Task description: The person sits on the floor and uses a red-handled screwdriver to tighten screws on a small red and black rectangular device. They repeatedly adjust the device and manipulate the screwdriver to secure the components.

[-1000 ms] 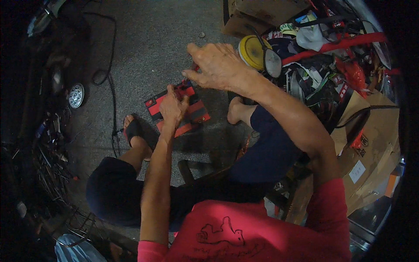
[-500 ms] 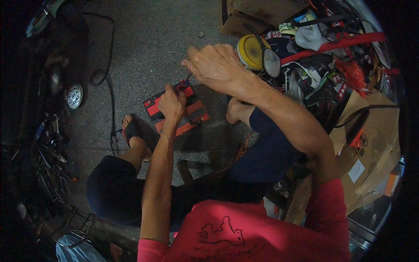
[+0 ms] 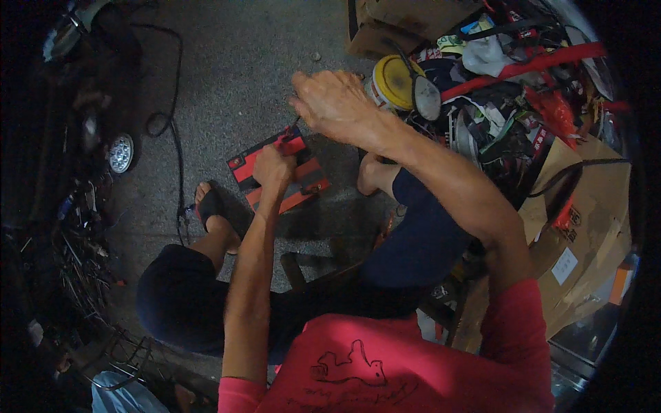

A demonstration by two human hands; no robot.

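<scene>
A boxy red-and-black battery (image 3: 311, 169) lies on the floor between my feet, slightly turned, with dark fittings at its corners. My left hand (image 3: 275, 167) is closed on top of it, fingers curled down near its middle; what they grip is hidden. Above the battery's far right corner, my right hand (image 3: 334, 98) is closed with the wrist bent. A thin dark shaft (image 3: 298, 122) comes out beneath it and reaches down toward that corner. The hand covers the handle, so the kind of tool cannot be made out.
Right of my right hand stands a tub with a yellow lid (image 3: 395, 81), a mirror (image 3: 427, 98) against it. Behind are piled scraps and cardboard (image 3: 585, 234). On the left lie a black cable (image 3: 177, 138), a round lamp (image 3: 120, 153) and scattered metal tools (image 3: 79, 268).
My left hand has shifted slightly down and right on the battery, its fingers more curled. The right hand stays above the same corner, its grip slightly turned.
</scene>
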